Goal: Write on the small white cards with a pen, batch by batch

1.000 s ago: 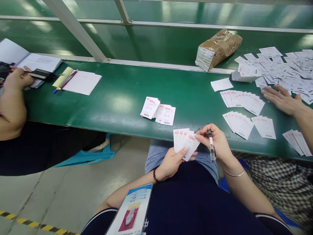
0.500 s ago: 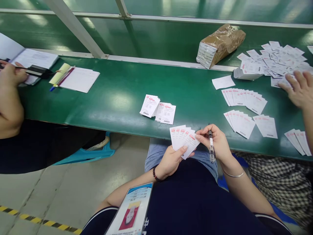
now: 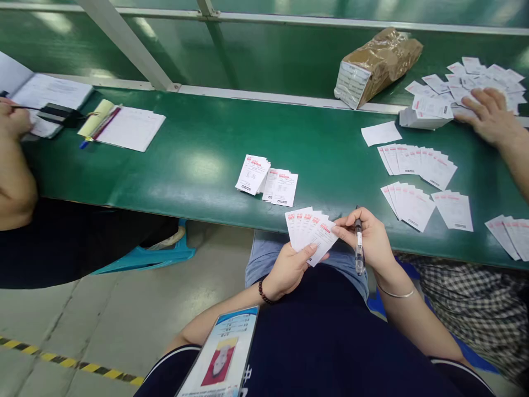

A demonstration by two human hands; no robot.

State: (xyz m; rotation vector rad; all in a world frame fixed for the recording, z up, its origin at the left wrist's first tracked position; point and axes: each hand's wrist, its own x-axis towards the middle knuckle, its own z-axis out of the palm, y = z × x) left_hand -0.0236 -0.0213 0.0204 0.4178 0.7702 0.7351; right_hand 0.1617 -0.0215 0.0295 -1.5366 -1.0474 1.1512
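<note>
- Fanned cards (image 3: 303, 230) are clasped by the left hand (image 3: 288, 269) — thumb on top — near the edge of the green table (image 3: 198, 165).
- The rightmost card (image 3: 324, 236) is pinched by the right hand (image 3: 373, 238); a pen (image 3: 359, 242) is held too.

My navy short-sleeved shirt (image 3: 330, 342), thin white stripe (image 3: 169, 353) round each sleeve hem. White lettering (image 3: 247, 380) on chest, partly hidden. ID badge (image 3: 235, 330) on my left: blue band, red-and-yellow photo. Dark beaded bracelet (image 3: 262, 293), left wrist; slim silver-coloured bangle (image 3: 397, 296), right wrist. Light-blue jeans (image 3: 264, 253).
</note>
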